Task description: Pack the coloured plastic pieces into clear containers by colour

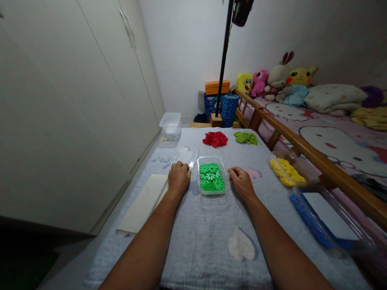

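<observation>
A clear plastic tub (198, 181) stands between my hands, filled with green snowflake-shaped pieces (212, 177). To its left, my left hand (179, 178) rests closed on the cloth, with no object showing in its curled fingers. Just beyond those knuckles lies a clear plastic lid (193, 155); whether the fingers touch it I cannot tell. On the tub's other side my right hand (242, 184) lies loosely closed, thumb against fingers, with nothing seen in it. A folded cream-coloured cloth or paper (145, 203) is beside my left forearm.
Red pieces (215, 139) and light green pieces (246, 137) lie in piles at the far end. Tubs of yellow pieces (287, 172) and blue pieces (311, 219) line the right edge by a wooden bed rail (290, 145). A clear container (171, 131) stands far left.
</observation>
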A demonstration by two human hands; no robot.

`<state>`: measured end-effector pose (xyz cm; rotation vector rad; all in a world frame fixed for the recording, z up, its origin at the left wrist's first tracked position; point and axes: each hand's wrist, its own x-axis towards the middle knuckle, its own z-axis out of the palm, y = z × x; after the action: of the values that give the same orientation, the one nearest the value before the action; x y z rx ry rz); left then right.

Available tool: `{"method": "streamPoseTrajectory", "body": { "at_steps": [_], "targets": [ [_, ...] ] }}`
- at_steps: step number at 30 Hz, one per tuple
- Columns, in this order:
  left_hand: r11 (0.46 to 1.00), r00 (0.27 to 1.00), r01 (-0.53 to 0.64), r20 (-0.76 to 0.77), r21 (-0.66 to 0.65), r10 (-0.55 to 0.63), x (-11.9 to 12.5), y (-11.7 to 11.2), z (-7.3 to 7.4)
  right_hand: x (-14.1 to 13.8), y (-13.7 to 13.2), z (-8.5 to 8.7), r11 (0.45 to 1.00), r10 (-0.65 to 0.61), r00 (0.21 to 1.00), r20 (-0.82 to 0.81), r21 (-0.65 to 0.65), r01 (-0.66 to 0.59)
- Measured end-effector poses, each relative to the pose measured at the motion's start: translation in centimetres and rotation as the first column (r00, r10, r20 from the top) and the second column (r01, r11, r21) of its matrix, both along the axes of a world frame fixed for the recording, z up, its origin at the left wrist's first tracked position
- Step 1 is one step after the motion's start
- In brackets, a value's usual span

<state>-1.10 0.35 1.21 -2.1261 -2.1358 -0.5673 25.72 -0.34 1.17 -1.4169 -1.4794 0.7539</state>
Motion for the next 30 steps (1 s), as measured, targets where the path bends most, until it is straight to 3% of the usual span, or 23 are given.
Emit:
{"method": "streamPoseTrajectory", "body": {
  "at_steps": [8,14,18,20,21,23,26,28,30],
  "targets": [
    [0.999,0.998,0.038,0.050,-0.004,-0.038,0.4,-0.3,0.4,-0.1,-0.1,0.2,1.000,0.007,1.000,-0.010,-0.001,-0.007],
    [0.968,0.957,0.030,0.272,0.249,-0.099,0.4,-0.9,1.4,-0.1,-0.1,0.2,1.000,-0.006,1.000,-0.013,0.007,0.006],
    [0.913,0.834,-0.036,0.516,0.406,-0.196,0.3,-1.5,2.4,-0.1,-0.2,0.4,1.000,-0.027,0.999,-0.043,0.014,0.028],
    [0.899,0.711,-0.101,0.663,0.426,-0.234,0.2,-1.6,2.9,-0.1,-0.2,0.5,0.998,-0.048,0.997,-0.061,0.024,0.049],
    [0.902,0.613,-0.130,0.749,0.411,-0.253,0.2,-1.6,3.2,-0.1,-0.2,0.5,0.997,-0.060,0.996,-0.068,0.033,0.063],
    [0.920,0.352,-0.176,0.895,0.350,-0.273,0.1,-1.5,3.7,0.0,-0.1,0.6,0.994,-0.087,0.993,-0.082,0.053,0.092],
    [0.945,-0.015,-0.204,0.964,0.257,-0.266,0.0,-1.4,4.5,0.1,-0.1,0.8,0.987,-0.125,0.987,-0.096,0.086,0.134],
    [0.961,-0.156,-0.164,0.956,0.222,-0.247,0.0,-1.5,5.0,0.1,-0.2,1.0,0.983,-0.130,0.986,-0.102,0.114,0.142],
    [0.979,-0.252,-0.066,0.946,0.193,-0.203,0.2,-1.9,5.4,0.1,-0.4,1.4,0.983,-0.102,0.989,-0.111,0.139,0.117]
  ]
}}
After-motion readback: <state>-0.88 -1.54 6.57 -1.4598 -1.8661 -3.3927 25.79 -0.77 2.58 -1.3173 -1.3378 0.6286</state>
